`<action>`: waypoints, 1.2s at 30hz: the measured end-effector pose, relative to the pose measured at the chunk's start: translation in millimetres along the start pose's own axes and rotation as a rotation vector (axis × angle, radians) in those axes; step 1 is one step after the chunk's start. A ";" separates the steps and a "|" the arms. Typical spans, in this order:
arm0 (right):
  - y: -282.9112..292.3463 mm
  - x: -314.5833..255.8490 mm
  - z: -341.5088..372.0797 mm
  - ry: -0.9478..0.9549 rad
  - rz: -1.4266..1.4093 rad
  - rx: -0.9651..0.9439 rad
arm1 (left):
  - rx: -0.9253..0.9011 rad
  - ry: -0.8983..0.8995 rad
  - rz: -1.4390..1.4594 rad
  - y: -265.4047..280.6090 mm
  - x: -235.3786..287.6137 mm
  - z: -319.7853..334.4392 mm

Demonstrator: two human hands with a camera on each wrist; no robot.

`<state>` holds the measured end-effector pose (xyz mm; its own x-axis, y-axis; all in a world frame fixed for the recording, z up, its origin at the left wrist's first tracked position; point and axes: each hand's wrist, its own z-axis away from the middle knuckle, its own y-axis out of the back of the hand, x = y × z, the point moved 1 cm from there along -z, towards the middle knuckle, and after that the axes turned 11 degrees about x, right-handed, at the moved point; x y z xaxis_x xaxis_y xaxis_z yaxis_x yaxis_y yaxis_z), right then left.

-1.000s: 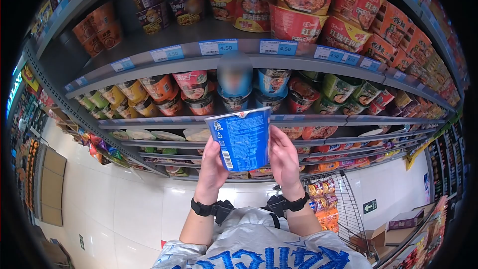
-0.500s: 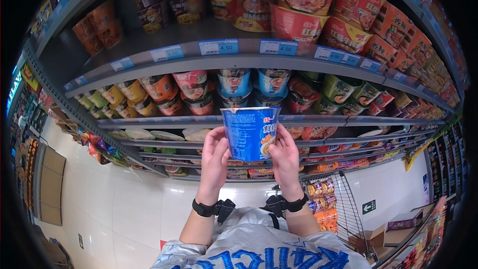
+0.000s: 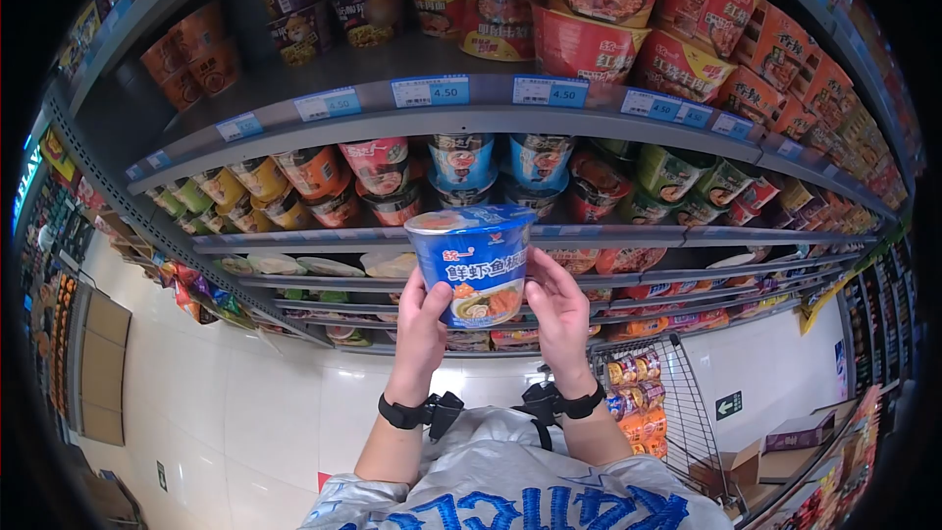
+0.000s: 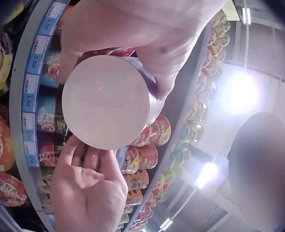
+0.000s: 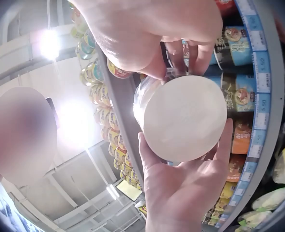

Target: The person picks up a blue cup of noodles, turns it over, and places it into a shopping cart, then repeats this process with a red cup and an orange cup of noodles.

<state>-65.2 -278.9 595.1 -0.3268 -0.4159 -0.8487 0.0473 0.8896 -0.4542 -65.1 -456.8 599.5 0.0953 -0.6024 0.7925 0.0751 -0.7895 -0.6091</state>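
A blue instant noodle cup (image 3: 473, 270) stands slightly tilted between my two hands, its picture side facing me and its lid showing. My left hand (image 3: 422, 329) grips the cup's left side, thumb laid over the front and fingers behind. At the opposite side my right hand (image 3: 559, 319) holds the cup with thumb and fingertips at its edge. Both wrist views look onto the round white base of the noodle cup (image 4: 106, 102). In the right wrist view, the right hand's fingers bend in at the cup's side, their tips partly hidden by it.
Shelves of noodle cups rise ahead, with blue cups (image 3: 461, 162) behind the held one and red tubs (image 3: 594, 49) higher up. Price labels line the shelf edge (image 3: 461, 123). A wire shopping cart (image 3: 687, 412) with packets stands at my right, near cardboard boxes (image 3: 800, 432).
The cup has turned between my hands, from its text and barcode side to its picture side. Its lid has tipped into sight. The left thumb now lies across the front.
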 end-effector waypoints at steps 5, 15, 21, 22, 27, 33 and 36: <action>-1.7 2.1 -4.1 0.016 -0.041 -0.028 | 0.014 -0.076 -0.084 5.5 -3.7 0.6; 1.4 5.8 -2.3 -0.109 -0.100 -0.206 | 0.017 -0.113 -0.038 10.1 3.5 -2.2; 7.0 1.8 -5.7 -0.110 -0.121 -0.224 | 0.032 -0.109 0.082 22.1 -5.3 0.8; 8.7 1.2 -6.1 -0.108 -0.120 -0.226 | 0.045 -0.158 0.105 15.3 -5.4 0.7; 11.2 0.1 -6.9 -0.102 -0.157 -0.220 | 0.032 -0.136 0.095 20.9 -7.1 1.0; 11.4 7.0 -6.1 -0.059 -0.133 -0.206 | 0.009 -0.207 -0.168 9.5 8.9 -7.5; 2.3 -4.0 -4.8 -0.041 0.051 -0.141 | 0.036 -0.214 -0.280 16.8 11.7 -5.3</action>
<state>-68.3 -274.2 598.8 -0.2881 -0.3744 -0.8814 -0.0709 0.9262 -0.3703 -68.0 -477.7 598.7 0.2717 -0.3216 0.9071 0.1621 -0.9137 -0.3726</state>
